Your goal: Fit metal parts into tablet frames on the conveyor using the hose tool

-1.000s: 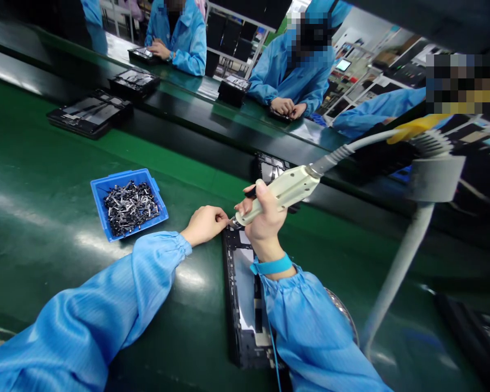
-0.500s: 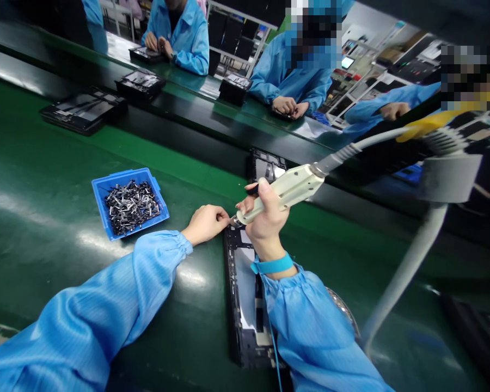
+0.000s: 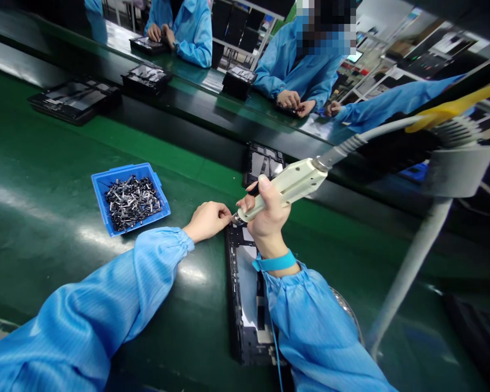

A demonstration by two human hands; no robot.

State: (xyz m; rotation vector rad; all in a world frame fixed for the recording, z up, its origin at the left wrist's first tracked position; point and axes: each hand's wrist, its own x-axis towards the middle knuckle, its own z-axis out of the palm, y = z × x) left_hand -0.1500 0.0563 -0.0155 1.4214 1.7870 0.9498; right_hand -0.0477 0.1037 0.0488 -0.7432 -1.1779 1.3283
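Observation:
My right hand (image 3: 266,215) is wrapped round a cream electric screwdriver (image 3: 288,188), its tip pointing down at the top left corner of a black framed panel (image 3: 245,294) lying on the green belt. My left hand (image 3: 207,220) is curled beside that tip, fingers pinched together at the panel's corner; what they pinch is too small to make out. A grey cable (image 3: 367,139) runs from the screwdriver up to the right. A blue wrist strap (image 3: 274,263) sits on my right wrist.
A blue tray (image 3: 99,183) of several small dark metal parts stands left of my hands. Another black panel (image 3: 263,161) lies beyond the screwdriver. More panels (image 3: 71,99) ride the belt at far left. People in blue coats work across the line. A grey pole (image 3: 408,272) rises at right.
Both hands and the screwdriver hold the same place at the panel's corner. The view has shifted slightly, and the panels at the far left have moved further left along the belt.

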